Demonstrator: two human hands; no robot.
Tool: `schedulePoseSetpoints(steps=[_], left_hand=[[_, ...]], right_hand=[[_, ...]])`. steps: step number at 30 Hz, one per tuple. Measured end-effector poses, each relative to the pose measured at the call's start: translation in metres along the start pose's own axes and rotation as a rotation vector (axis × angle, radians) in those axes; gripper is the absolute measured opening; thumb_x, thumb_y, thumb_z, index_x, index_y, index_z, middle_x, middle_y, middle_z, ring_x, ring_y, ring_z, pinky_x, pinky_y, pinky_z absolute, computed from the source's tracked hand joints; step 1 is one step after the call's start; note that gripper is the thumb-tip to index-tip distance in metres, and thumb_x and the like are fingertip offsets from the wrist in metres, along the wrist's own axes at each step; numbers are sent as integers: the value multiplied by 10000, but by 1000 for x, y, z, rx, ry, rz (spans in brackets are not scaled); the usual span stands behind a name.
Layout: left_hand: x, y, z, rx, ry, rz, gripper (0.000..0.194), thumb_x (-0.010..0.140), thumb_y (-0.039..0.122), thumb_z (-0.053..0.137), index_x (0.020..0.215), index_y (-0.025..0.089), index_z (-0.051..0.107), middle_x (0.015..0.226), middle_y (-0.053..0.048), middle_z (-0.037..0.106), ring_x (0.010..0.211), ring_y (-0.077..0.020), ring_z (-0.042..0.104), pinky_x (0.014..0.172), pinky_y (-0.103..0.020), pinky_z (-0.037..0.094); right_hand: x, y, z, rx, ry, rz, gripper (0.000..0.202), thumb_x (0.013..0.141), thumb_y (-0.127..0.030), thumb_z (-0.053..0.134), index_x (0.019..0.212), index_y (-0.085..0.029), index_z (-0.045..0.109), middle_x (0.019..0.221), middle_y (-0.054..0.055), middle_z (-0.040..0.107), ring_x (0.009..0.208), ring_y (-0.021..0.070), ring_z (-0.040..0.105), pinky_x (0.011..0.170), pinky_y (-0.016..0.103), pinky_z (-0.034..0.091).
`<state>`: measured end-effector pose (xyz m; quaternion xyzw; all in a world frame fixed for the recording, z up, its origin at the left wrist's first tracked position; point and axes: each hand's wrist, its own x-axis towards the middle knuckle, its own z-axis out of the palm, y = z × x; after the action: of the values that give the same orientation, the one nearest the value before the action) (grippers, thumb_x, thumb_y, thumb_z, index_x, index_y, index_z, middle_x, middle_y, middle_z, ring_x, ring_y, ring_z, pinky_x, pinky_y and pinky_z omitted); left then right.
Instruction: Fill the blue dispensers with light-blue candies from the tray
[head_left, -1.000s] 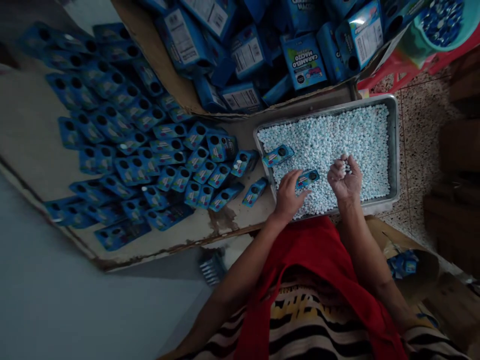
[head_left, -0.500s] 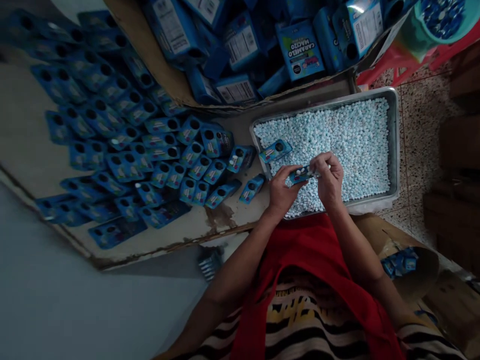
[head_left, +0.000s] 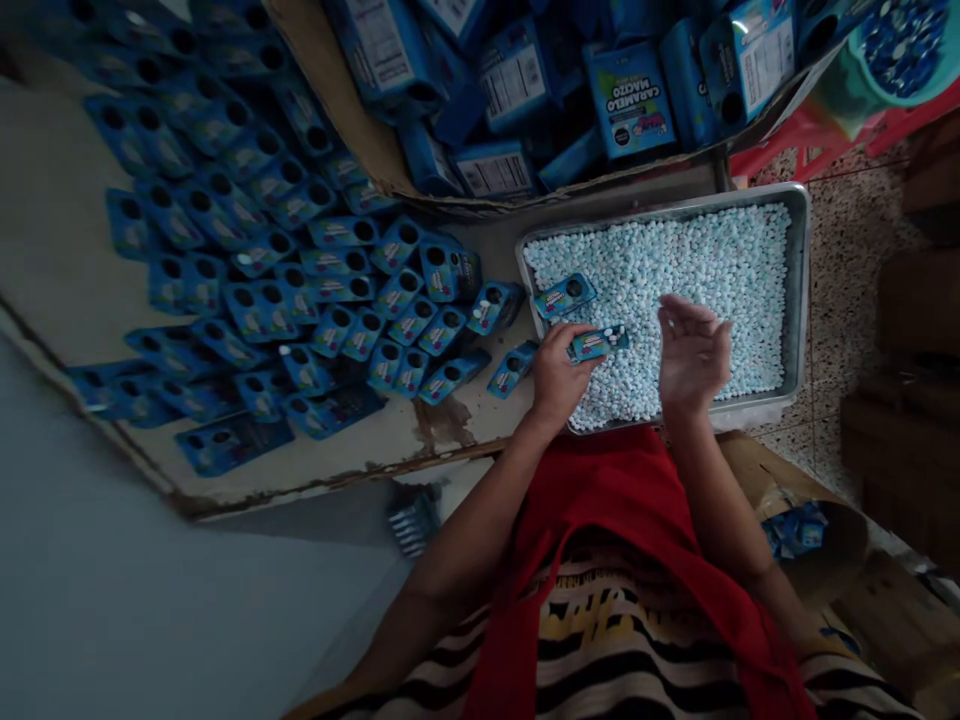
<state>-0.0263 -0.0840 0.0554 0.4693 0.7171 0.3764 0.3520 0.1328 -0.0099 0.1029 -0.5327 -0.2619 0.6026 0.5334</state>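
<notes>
My left hand (head_left: 561, 372) is closed around a small blue candy box (head_left: 598, 343), which it holds over the left part of a metal tray (head_left: 801, 300). A few pale candies show at the box's right end. The tray is filled with small white and light-blue candies (head_left: 645, 260). Over the candies, to the right of the held box, my right hand (head_left: 694, 355) is open, palm up and slightly blurred, its fingers stretched out. Another blue candy box (head_left: 564, 295) with a round dark hole lies at the tray's left edge, just above my left hand.
Many blue boxes (head_left: 345, 262) with round holes stand packed on the table (head_left: 450, 425) to the left. A large cardboard carton (head_left: 330, 90) full of blue boxes sits beyond the tray. At the far right is a turquoise container (head_left: 855, 75) of wrapped sweets; a cardboard container (head_left: 847, 550) stands below.
My right hand has moved right, away from the held box, and gone from pinched fingers to an open palm. My left hand still holds the box. The whole view has shifted slightly.
</notes>
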Motion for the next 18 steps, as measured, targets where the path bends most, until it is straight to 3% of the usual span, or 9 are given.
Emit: schedulePoseSetpoints(steps=[2,4,7,9,11,13,16,18], left_hand=[[0,-4,-1,-94,-31,-19,368,793,97,855,1127,222,766,1142,-60,768,1111,-255,726,1019,-376,568],[-3,-5,-3,-139,-62,-14,371,786,76,850,1116,228,776,1143,-58,773,1118,-251,730,1027,-374,567],[-11,-5,-14,-159,-28,-46,351,789,87,847,1102,231,782,1118,-56,774,1101,-250,732,1012,-373,573],[-21,-5,-26,-174,34,-82,342,794,124,854,1110,229,778,1121,-58,771,1103,-249,729,1018,-376,573],[-34,-6,-40,-225,88,-110,327,798,159,855,1107,224,770,1142,-63,771,1121,-248,727,1041,-381,568],[-46,-6,-50,-324,117,-132,305,811,173,841,1101,220,759,1166,-71,776,1151,-247,729,1071,-385,559],[-56,-8,-57,-458,134,-176,286,842,159,807,1116,219,749,1216,-87,788,1200,-248,733,1109,-391,543],[-61,-9,-62,-493,158,-209,295,848,161,809,1131,222,752,1240,-94,789,1222,-256,729,1118,-395,539]], right_hand=[[14,0,-28,-88,151,43,376,974,-610,529,998,-263,670,1110,40,755,1139,202,745,1122,449,541],[23,3,-52,-281,189,96,291,922,-540,623,958,-252,652,1013,29,743,1022,192,736,1040,423,564],[27,10,-59,-707,-38,37,246,873,-473,713,952,-244,667,982,40,730,972,217,700,955,416,575],[33,15,-39,-1008,-304,-159,254,883,-385,706,1095,-246,697,1142,82,739,1123,269,680,1011,465,561],[46,21,-7,-1263,-566,-384,455,880,-263,681,1333,-244,660,1417,129,675,1338,330,599,1134,541,498],[64,29,27,-1450,-783,-519,634,864,-180,669,1491,-229,590,1580,156,584,1430,382,529,1192,600,437],[88,38,65,-1574,-1013,-524,552,864,-184,683,1416,-202,674,1406,173,715,1279,398,632,1091,575,510],[95,35,76,-1550,-1040,-495,424,863,-251,721,1282,-193,743,1227,161,787,1115,364,709,976,502,566]])
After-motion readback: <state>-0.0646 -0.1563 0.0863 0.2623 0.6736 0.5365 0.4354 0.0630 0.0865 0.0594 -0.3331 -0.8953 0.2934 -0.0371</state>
